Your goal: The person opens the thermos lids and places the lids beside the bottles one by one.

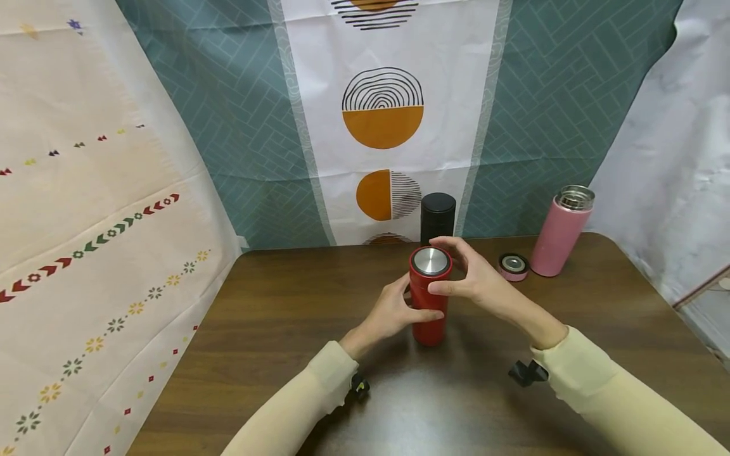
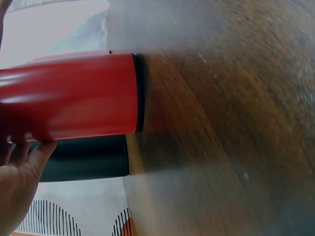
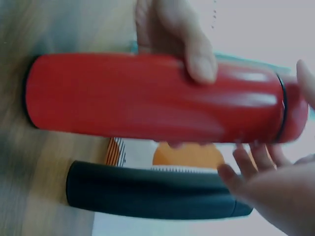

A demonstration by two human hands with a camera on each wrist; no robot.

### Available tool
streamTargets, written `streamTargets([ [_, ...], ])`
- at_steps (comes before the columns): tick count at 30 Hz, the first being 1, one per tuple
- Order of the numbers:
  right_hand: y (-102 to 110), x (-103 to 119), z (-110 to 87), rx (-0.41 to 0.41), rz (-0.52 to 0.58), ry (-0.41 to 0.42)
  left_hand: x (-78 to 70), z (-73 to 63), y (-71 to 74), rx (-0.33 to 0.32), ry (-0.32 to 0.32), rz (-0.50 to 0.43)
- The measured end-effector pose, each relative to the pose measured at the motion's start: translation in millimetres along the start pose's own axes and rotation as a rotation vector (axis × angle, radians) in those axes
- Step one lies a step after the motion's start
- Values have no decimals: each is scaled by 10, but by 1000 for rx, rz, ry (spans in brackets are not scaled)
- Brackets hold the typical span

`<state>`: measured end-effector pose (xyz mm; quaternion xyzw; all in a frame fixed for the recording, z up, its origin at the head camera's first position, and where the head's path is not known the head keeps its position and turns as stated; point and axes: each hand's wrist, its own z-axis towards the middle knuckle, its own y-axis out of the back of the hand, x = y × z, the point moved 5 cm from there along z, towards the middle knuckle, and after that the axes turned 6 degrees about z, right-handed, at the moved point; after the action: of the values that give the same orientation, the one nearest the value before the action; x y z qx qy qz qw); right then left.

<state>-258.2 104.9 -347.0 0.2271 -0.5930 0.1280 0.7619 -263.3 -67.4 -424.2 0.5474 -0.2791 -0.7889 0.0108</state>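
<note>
Two hands meet at the red flask [image 1: 422, 297], which stands upright above the table [image 1: 296, 297], between the thumb and fingers of each. The left hand [image 1: 393, 310] grips its body from the side, thumb across the front, fingers bent round the back. The right hand [image 1: 479, 278] sits higher, at the lid [image 1: 431, 261]: its thumb lies at the near side and its loosely curved fingers reach round the far side in a wide arch; I cannot tell whether they press on it. Both forearms, in pale yellow sleeves, slant in from the bottom of the head view.

The flask is a smooth, glossy red cylinder with a brushed silver disc on top, a dark seam under the lid and a black base ring [image 2: 141, 93]. Behind it stands a black flask [image 1: 437, 218]; to the right, an uncovered pink flask [image 1: 560, 237] stands beside a small cap [image 1: 514, 266].
</note>
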Motion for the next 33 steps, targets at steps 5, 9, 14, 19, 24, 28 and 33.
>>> streamTargets([
  [5, -36, 20, 4, -73, -55, 38, -2, 2, 7, -5, -7, 14],
  [9, -16, 8, 6, 31, 74, 28, -1, 5, 6, -1, -5, 1],
  [14, -15, -16, 13, 86, 96, 3, 3, -5, 10, -4, 2, 6],
  [19, -64, 1, 8, -40, -49, 26, 4, -8, 2, -2, 5, 13],
  [24, -60, 16, -2, -78, -28, 23, -1, 0, -14, -5, -6, 7],
  [28, -30, -11, 7, 26, 105, -7, -1, 3, -21, -7, -10, 3],
  [33, -35, -29, 24, 40, 56, -11, 0, -4, -5, -10, -1, 7],
])
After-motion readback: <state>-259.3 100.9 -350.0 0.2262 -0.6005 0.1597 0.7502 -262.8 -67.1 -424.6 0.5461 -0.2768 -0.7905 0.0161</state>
